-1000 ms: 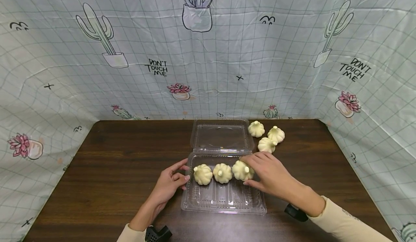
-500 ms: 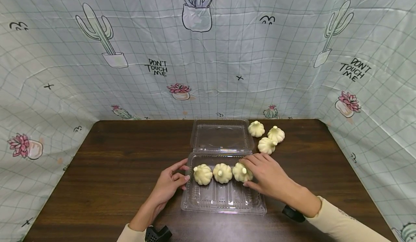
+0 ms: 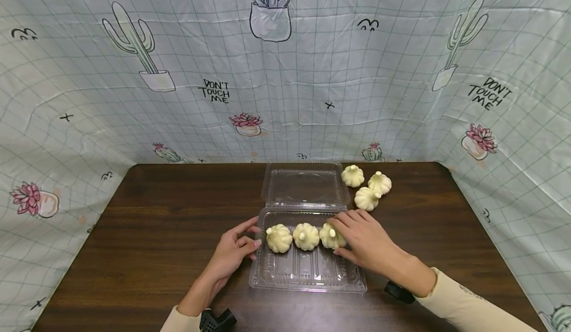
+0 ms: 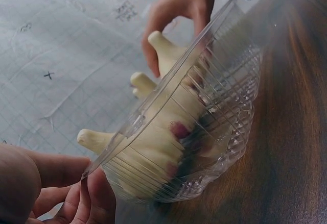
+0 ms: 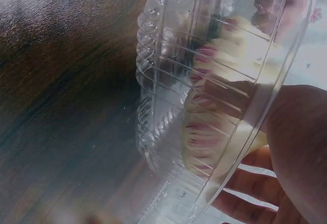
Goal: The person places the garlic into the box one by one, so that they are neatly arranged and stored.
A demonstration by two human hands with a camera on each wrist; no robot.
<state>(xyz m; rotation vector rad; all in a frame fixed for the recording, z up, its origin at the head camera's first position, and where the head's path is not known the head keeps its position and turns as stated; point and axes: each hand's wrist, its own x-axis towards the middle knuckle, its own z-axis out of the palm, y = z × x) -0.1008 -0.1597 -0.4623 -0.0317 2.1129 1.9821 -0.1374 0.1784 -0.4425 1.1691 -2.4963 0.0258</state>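
Right fingers bulb-wide round garlic, left fingers tight on container

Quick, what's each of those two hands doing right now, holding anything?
Left hand: pinching the side edge of the clear container.
Right hand: holding the container's rightmost garlic bulb.

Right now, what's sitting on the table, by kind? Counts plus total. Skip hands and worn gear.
Clear plastic clamshell: 1
Garlic bulbs: 6 (3 in the clamshell, 3 outside it)
Total: 7
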